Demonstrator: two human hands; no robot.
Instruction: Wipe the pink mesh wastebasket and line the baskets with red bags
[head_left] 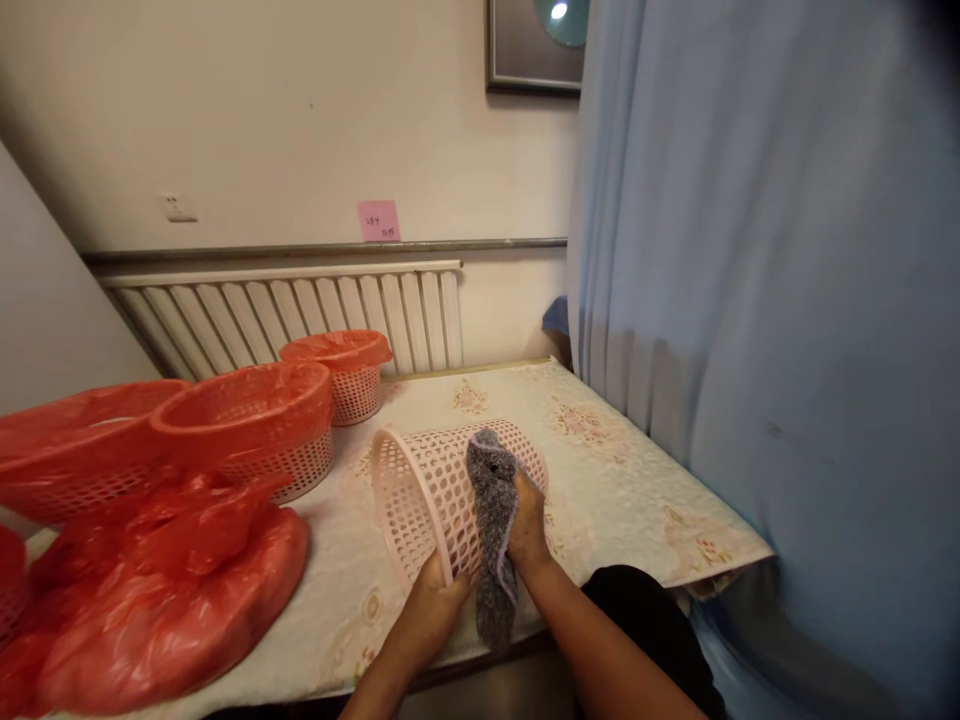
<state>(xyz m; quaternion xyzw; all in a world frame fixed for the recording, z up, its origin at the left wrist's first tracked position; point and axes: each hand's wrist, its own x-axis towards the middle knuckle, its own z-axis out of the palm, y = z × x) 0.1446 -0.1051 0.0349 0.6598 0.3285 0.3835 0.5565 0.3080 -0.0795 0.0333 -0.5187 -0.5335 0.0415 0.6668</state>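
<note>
A pale pink perforated plastic basket (442, 465) lies tipped on its side above the table, its mouth facing left. My left hand (433, 598) is closed on the lower part of its rim, the thumb outside. In my right hand (529, 520) is a grey cloth (493, 530) with a light purple edge, pressed against the basket's outer wall. The cloth hangs down past the basket's underside. Some fingers of both hands are hidden behind the basket and cloth.
Left on the flowered tablecloth (585, 500) are red-bag-lined baskets (300, 465), with another basket (356, 395) farther back. A full-looking red plastic bag (172, 600) lies at front left. A radiator (315, 310) stands behind; a blue curtain (787, 300) hangs right.
</note>
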